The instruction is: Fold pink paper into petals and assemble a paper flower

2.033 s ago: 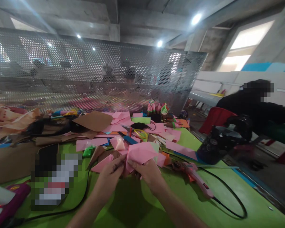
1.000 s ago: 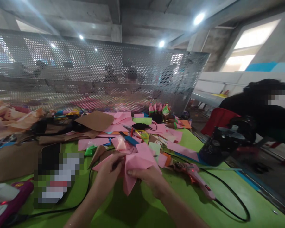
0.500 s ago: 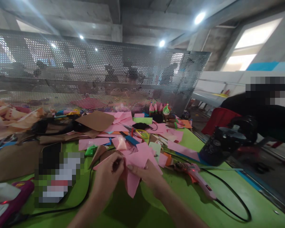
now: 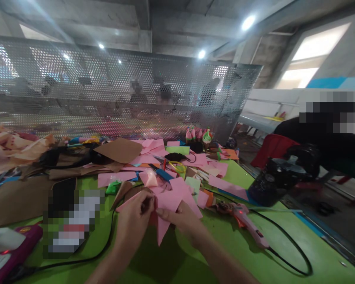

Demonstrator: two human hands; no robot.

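A piece of pink craft paper [image 4: 168, 200] is held above the green tabletop between my two hands, with a pointed corner hanging down. My left hand [image 4: 142, 207] is closed, its thumb and fingers pinching the paper's left side. From the right, my right hand [image 4: 182, 217] grips the same paper, thumb across the front and fingers partly hidden behind it. More pink sheets [image 4: 192, 201] lie just beyond, overlapping it in view. A small green packet [image 4: 113, 187] and a brown paper piece [image 4: 122, 193] sit beyond my left hand.
On the right lies a pink glue gun [image 4: 250, 225] with a looping black cord; a purple one [image 4: 17, 246] is at the left edge. A dark jug [image 4: 275, 179] stands at the table's right side. Finished-looking cones [image 4: 207, 138] stand before a perforated metal screen [image 4: 121, 90]. A person sits right.
The pink paper has turned slightly in my hands, and its hanging point looks narrower. My hands have barely shifted.
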